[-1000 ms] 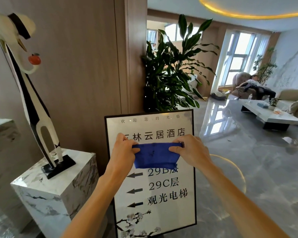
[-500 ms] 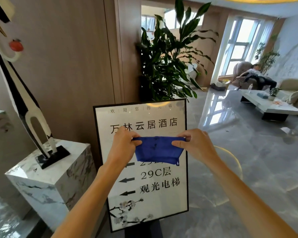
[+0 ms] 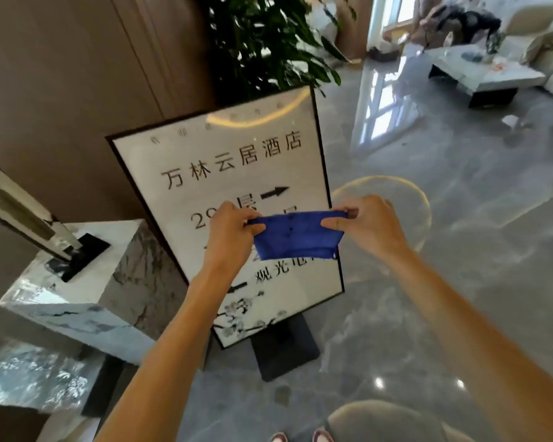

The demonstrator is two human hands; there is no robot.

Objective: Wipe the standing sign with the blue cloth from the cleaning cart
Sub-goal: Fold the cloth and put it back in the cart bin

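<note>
Both arms extended forward; left hand [image 3: 229,231] and right hand [image 3: 366,226] each in pinching grip, level.

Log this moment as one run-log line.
stage: cloth readied | left hand: pinching blue cloth | right hand: pinching cloth | standing sign: upright, cloth held before its face, contact unclear

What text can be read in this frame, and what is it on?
All on the standing sign:
"万林云居酒店", the heading.
"29…层" beside a right arrow, partly behind the left hand.
"观光电…", cut off by the blue cloth.
Small top line: too blurred to read.
Other lines are hidden behind the cloth.
</note>
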